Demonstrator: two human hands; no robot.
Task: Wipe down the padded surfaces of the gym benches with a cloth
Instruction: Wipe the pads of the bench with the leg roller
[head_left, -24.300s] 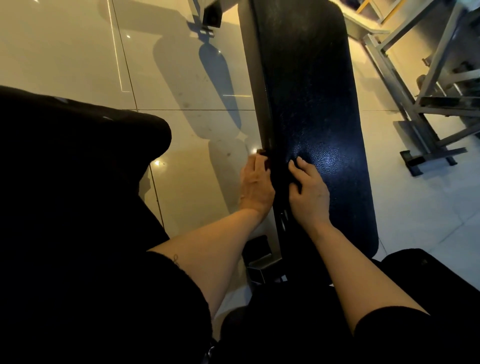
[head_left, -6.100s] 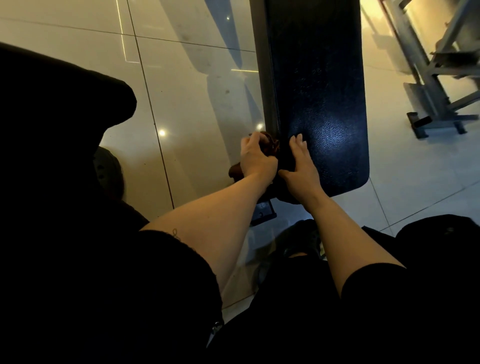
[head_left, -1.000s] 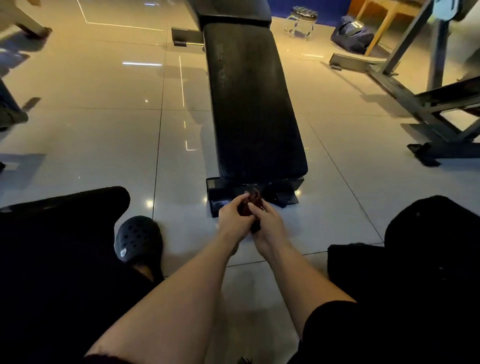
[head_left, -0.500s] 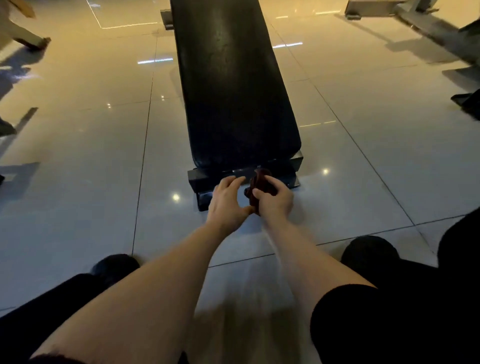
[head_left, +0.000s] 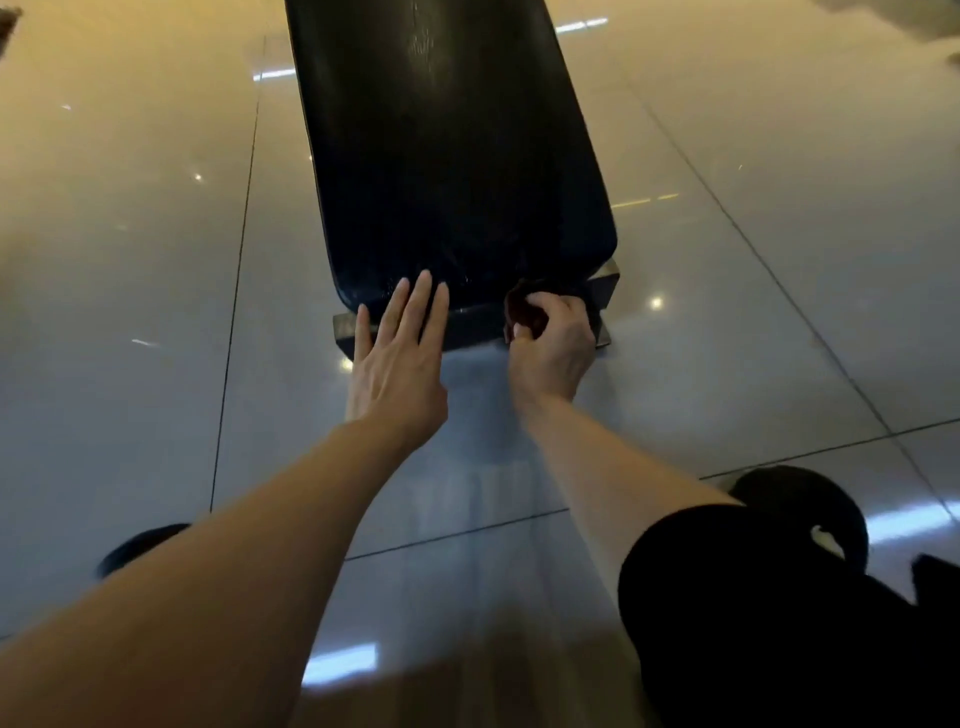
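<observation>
The hands are now separating. The left hand (head_left: 397, 358) is flattening, fingers straight, on the bench pad (head_left: 452, 156) near edge; the right hand (head_left: 550, 348) is gripping the cloth (head_left: 524, 314) at its near right corner. Wiping is probably resuming.

We look down on a glossy floor of large pale grey tiles (head_left: 779, 291) with thin dark grout lines (head_left: 236, 291) running up the frame. Warm yellowish light washes the upper left, cooler grey below. Small bright ceiling-lamp reflections (head_left: 656, 302) dot the tiles, and a dark blurred shape sits at upper right.
</observation>
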